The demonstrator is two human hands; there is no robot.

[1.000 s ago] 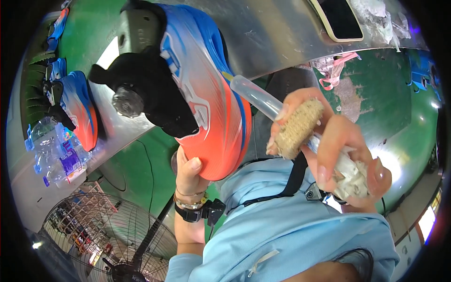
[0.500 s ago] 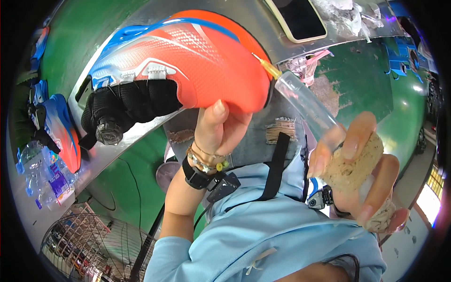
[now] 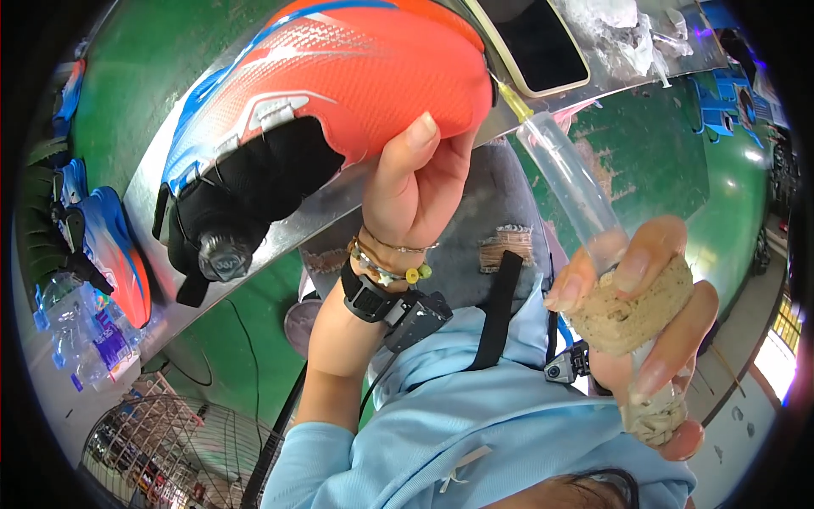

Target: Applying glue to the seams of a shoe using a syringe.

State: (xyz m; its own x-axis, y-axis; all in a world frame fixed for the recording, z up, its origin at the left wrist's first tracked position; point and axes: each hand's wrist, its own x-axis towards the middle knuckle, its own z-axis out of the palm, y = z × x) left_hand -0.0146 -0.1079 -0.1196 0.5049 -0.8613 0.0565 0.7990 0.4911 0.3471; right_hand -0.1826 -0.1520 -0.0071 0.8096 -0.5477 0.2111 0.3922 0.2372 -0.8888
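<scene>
Two things are in my grip: my left hand (image 3: 420, 182) is closed on the toe of an orange and blue shoe (image 3: 339, 93), held up above the metal worktop (image 3: 280, 237), while my right hand (image 3: 640, 327) clasps a clear syringe (image 3: 568, 174) and a tan sponge (image 3: 627, 305), needle tip just beside the shoe's toe.

The shoe (image 3: 339, 93) sits at twelve o'clock, above the left hand (image 3: 415, 191), whose fingers touch its toe from below. At four o'clock the right hand (image 3: 636, 331) wraps a syringe (image 3: 568, 178), its needle tip just beside the toe. Behind both lies the table (image 3: 280, 237), carrying a phone (image 3: 534, 42) at one o'clock. A second shoe (image 3: 114, 254) lies at nine, a fan (image 3: 170, 458) at seven.
</scene>
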